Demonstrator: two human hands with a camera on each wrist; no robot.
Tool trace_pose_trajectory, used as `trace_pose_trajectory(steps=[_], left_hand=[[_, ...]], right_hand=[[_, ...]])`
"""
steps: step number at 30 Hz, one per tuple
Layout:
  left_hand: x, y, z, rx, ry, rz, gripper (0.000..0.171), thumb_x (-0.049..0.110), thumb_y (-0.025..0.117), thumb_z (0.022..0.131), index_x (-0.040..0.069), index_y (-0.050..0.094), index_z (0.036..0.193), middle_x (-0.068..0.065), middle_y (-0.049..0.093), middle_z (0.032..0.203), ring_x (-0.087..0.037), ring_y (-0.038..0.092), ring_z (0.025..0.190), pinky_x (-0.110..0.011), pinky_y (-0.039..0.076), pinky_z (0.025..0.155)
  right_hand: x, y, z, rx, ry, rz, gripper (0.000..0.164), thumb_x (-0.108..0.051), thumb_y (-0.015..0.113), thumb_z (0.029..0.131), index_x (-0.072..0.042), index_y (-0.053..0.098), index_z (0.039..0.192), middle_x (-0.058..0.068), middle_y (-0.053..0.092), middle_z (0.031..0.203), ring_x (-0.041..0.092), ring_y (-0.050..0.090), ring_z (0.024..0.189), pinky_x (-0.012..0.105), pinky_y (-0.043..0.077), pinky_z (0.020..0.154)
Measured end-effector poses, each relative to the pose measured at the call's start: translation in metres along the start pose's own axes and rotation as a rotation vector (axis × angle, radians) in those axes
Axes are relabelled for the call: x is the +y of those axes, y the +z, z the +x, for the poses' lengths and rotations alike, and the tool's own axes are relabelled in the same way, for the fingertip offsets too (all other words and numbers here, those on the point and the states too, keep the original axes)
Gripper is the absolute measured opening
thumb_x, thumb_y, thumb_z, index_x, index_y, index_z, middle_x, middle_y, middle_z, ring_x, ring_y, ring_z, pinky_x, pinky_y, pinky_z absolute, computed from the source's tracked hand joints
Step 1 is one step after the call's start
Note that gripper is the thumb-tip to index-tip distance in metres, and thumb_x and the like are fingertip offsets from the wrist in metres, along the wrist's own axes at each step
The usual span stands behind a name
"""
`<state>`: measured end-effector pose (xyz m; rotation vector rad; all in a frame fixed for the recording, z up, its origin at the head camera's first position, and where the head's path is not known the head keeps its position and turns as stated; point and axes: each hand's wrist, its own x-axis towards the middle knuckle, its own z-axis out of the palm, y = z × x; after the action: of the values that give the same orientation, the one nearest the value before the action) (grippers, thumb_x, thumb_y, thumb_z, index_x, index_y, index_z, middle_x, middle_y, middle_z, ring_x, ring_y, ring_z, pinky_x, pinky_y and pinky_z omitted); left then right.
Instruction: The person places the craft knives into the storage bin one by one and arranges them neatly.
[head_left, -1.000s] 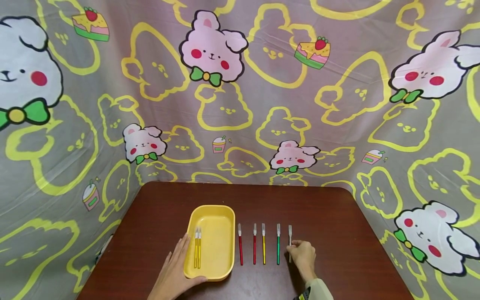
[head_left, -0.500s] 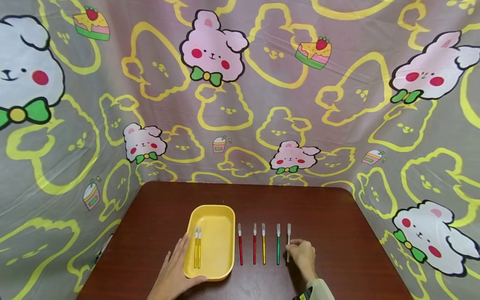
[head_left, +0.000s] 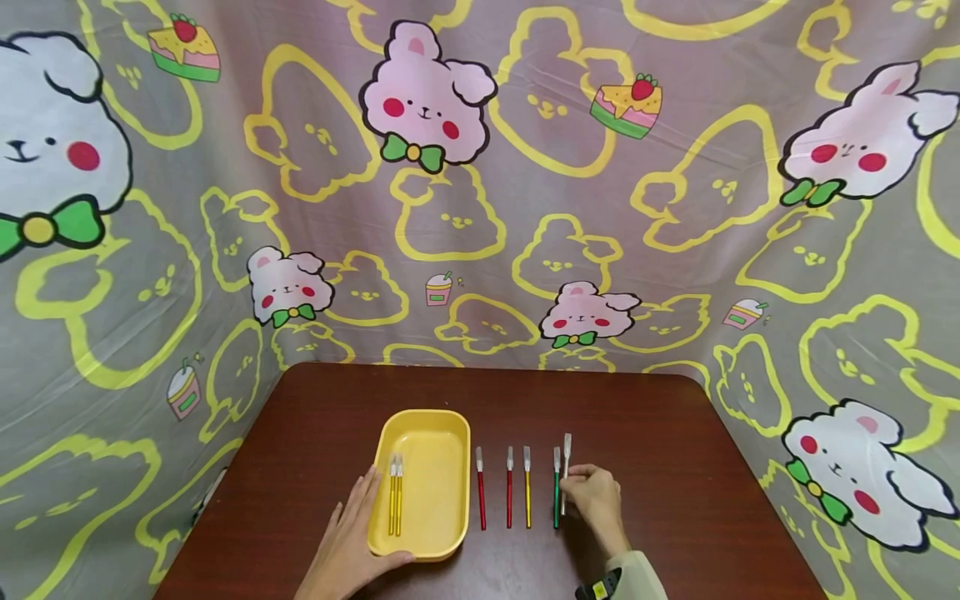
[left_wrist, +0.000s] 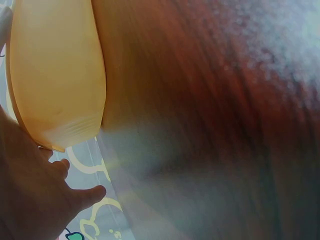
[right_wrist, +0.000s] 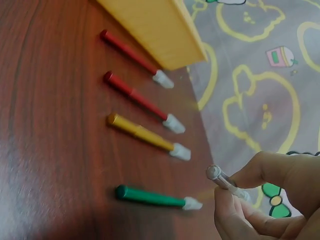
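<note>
Tray (head_left: 435, 492) set on table (head_left: 360, 396), curtain (head_left: 345, 217) hung behind it. Two pens (head_left: 398, 507) laid in tray's left half. Four pens (head_left: 509, 504) lined up right of tray; one more pen (head_left: 567, 454) held farther right by right hand (head_left: 596, 500). Tray's left side touched by left hand (head_left: 352, 529).

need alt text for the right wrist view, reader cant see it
The right hand pinches a silver pen-like tool. On a brown table lie two red tools, a yellow one and a green one; part of a yellow tray shows at top.

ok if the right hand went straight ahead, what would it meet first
Likely the green-handled tool, though the right hand may pass above it; height is hard to judge.
</note>
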<state>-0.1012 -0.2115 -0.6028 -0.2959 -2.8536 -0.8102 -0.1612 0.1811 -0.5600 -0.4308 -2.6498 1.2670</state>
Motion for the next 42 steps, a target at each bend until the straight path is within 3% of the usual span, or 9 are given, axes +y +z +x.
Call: trace_pose_trajectory(steps=[7, 16, 26, 34, 42], left_hand=[[-0.001, 0.001, 0.0, 0.001, 0.001, -0.004, 0.135, 0.08, 0.082, 0.07, 0.006, 0.025, 0.168, -0.013, 0.024, 0.174, -0.042, 0.03, 0.155, -0.076, 0.034, 0.11], [0.002, 0.0, 0.002, 0.003, -0.002, -0.006, 0.136, 0.08, 0.082, 0.069, 0.007, 0.025, 0.168, -0.014, 0.025, 0.174, -0.042, 0.029, 0.155, -0.076, 0.033, 0.111], [0.002, 0.0, 0.001, 0.007, 0.001, -0.009, 0.136, 0.08, 0.082, 0.069, 0.007, 0.025, 0.168, -0.013, 0.025, 0.174, -0.041, 0.03, 0.155, -0.076, 0.034, 0.11], [0.001, 0.0, -0.001, 0.017, 0.007, -0.022, 0.135, 0.079, 0.082, 0.07, 0.007, 0.025, 0.168, -0.012, 0.024, 0.174, -0.041, 0.031, 0.154, -0.077, 0.034, 0.109], [-0.001, 0.0, -0.001, -0.007, -0.011, -0.032, 0.135, 0.08, 0.081, 0.07, 0.009, 0.023, 0.169, -0.01, 0.022, 0.175, -0.041, 0.03, 0.155, -0.076, 0.033, 0.111]], right_hand=[[-0.018, 0.003, -0.002, -0.03, -0.007, 0.07, 0.02, -0.007, 0.079, 0.075, 0.002, 0.077, 0.093, 0.008, 0.077, 0.077, 0.015, 0.072, 0.059, 0.029, 0.051, 0.058], [-0.043, 0.015, -0.009, -0.047, -0.039, 0.117, 0.02, -0.004, 0.078, 0.074, 0.004, 0.076, 0.092, 0.006, 0.076, 0.074, 0.016, 0.072, 0.056, 0.031, 0.058, 0.061], [-0.067, 0.037, -0.02, -0.069, -0.067, 0.168, 0.019, -0.002, 0.077, 0.073, 0.003, 0.075, 0.092, 0.006, 0.076, 0.074, 0.013, 0.071, 0.055, 0.028, 0.057, 0.059], [-0.086, 0.053, -0.033, -0.137, -0.072, 0.203, 0.02, -0.001, 0.076, 0.074, 0.001, 0.075, 0.093, 0.002, 0.073, 0.073, 0.013, 0.07, 0.056, 0.026, 0.054, 0.056], [-0.093, 0.072, -0.042, -0.191, -0.103, 0.281, 0.017, 0.006, 0.074, 0.073, 0.003, 0.072, 0.09, 0.004, 0.071, 0.071, 0.017, 0.071, 0.055, 0.028, 0.06, 0.054]])
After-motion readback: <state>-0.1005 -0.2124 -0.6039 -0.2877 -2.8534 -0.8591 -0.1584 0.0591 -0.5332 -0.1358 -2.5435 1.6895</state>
